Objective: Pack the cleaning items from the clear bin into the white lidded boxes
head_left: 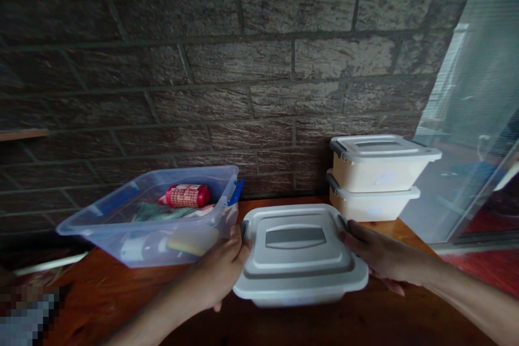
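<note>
A lidded storage box with a pale grey lid and a darker grey panel in its middle is in front of me. My left hand is closed on the box's left side, by the dark clip. On the opposite side, my right hand has its thumb at the right clip and its fingers curled under the rim. The lid sits on the box. Whether the box's base touches the table or hangs just above it, I cannot tell.
A clear plastic tub with blue clips stands at left, holding a red bottle, cloth and other items. Two stacked cream boxes with grey lids stand at right on the wooden table. A brick wall rises behind.
</note>
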`<state>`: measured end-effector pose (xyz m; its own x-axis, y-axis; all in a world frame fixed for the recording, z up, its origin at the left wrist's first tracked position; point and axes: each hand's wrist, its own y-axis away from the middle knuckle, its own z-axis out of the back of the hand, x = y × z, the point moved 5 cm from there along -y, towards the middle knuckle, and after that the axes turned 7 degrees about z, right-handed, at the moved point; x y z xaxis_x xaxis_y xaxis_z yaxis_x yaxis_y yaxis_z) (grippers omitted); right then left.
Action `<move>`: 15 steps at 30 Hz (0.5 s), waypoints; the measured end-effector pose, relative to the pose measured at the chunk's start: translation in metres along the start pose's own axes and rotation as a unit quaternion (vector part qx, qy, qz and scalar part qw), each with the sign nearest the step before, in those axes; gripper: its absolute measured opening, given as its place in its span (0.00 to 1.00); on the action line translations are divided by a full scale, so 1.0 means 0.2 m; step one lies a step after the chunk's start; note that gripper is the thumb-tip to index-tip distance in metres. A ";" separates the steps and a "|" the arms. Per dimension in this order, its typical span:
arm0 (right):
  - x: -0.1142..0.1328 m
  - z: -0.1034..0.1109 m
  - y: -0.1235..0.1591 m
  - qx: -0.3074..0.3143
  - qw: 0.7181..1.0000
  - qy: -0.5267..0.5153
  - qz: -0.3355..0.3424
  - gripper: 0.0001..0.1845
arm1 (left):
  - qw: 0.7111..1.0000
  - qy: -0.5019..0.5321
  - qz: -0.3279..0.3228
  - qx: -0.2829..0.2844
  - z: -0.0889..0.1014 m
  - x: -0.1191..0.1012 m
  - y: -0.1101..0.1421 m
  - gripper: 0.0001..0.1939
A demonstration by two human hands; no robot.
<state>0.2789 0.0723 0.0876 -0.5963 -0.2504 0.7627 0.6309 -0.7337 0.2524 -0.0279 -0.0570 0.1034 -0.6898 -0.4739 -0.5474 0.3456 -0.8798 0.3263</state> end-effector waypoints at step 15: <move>0.12 0.01 0.03 -0.014 0.998 0.044 0.031 0.26 | 0.999 0.045 -0.004 -0.027 0.00 0.01 0.00 0.44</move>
<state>0.2695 0.0628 0.1092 -0.5990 -0.3488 0.7208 0.6536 -0.7329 0.1886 -0.0285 -0.0570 0.1022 -0.6336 -0.4653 -0.6181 0.3752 -0.8835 0.2806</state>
